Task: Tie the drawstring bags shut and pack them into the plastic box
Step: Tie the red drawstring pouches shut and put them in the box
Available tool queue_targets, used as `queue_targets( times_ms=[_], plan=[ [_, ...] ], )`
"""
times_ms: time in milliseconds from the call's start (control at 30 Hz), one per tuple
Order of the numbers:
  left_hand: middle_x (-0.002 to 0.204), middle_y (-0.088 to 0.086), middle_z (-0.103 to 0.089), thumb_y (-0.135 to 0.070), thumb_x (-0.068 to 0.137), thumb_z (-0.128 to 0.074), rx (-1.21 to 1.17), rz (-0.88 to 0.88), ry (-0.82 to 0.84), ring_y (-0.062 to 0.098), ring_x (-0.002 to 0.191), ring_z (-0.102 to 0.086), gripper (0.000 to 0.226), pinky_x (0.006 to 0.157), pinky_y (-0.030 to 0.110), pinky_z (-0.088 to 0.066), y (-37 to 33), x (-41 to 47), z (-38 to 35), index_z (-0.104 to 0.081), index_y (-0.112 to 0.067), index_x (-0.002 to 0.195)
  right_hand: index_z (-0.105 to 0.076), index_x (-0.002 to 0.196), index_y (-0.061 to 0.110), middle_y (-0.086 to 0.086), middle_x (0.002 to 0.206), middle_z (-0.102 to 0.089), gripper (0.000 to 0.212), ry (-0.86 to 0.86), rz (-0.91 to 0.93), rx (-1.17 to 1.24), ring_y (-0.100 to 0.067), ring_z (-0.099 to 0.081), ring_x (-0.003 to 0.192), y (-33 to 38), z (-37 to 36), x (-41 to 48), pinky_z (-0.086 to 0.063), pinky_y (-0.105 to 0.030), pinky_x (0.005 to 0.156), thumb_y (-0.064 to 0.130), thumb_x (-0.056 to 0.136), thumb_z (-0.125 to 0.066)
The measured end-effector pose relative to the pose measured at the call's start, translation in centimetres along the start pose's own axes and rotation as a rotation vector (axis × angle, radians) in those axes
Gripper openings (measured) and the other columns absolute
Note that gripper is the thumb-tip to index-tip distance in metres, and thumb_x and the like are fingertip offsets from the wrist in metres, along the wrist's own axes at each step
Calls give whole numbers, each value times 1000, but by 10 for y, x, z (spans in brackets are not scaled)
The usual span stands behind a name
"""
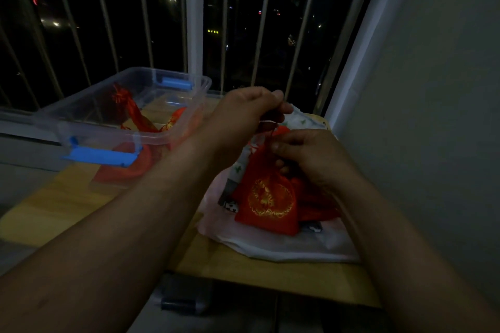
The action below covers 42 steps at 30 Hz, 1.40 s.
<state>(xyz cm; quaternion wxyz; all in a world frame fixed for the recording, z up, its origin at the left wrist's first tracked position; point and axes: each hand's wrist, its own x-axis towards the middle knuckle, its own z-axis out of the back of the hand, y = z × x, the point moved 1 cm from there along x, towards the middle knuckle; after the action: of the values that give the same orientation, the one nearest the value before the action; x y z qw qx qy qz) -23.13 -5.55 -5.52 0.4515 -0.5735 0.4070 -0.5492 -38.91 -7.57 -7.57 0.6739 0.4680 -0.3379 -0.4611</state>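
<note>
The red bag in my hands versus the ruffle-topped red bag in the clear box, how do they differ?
Place: the held bag is outside, over white wrapping; the boxed bag lies inside the plastic box.
Handling: the left hand and right hand pinch the held bag's top; nothing touches the boxed bag.
Face: the held bag shows a gold round emblem; none shows on the boxed bag.
Both are red fabric.

Bare left hand (243, 113), bare right hand (305, 157) (forearms (151, 211) bare too).
</note>
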Motion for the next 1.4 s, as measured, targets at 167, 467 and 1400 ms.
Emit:
queue_targets(
  times_ms=[167, 467, 1400],
  plan=[
    [114, 0, -76, -29, 106, -53, 1, -1, 97, 18, 110, -71, 30, 98, 39, -57, 3, -2, -9, -72, -7, 109, -77, 92, 18, -1, 68, -73, 12, 16, 83, -73, -9, -67, 60, 2, -2, -3, -56, -22, 60, 14, 97, -68],
    [100, -12, -64, -38, 109, -41, 582, -128, 85, -11, 89, -60, 25, 68, 4, -43, 24, -15, -5, -54, -24, 126, -74, 89, 7, 1, 65, -67, 18, -2, -67, 329, -8, -60, 58, -5, 3, 4, -49, -22, 53, 8, 100, -60],
    [94, -13, -64, -21, 104, -58, 829, -304, 60, -5, 80, -55, 16, 69, 3, -38, 30, -26, 12, -69, -17, 115, -76, 85, 8, -3, 71, -68, 19, -4, -92, 252, -8, -58, 58, -7, -3, 6, -46, -21, 53, 15, 98, -65]
  ],
)
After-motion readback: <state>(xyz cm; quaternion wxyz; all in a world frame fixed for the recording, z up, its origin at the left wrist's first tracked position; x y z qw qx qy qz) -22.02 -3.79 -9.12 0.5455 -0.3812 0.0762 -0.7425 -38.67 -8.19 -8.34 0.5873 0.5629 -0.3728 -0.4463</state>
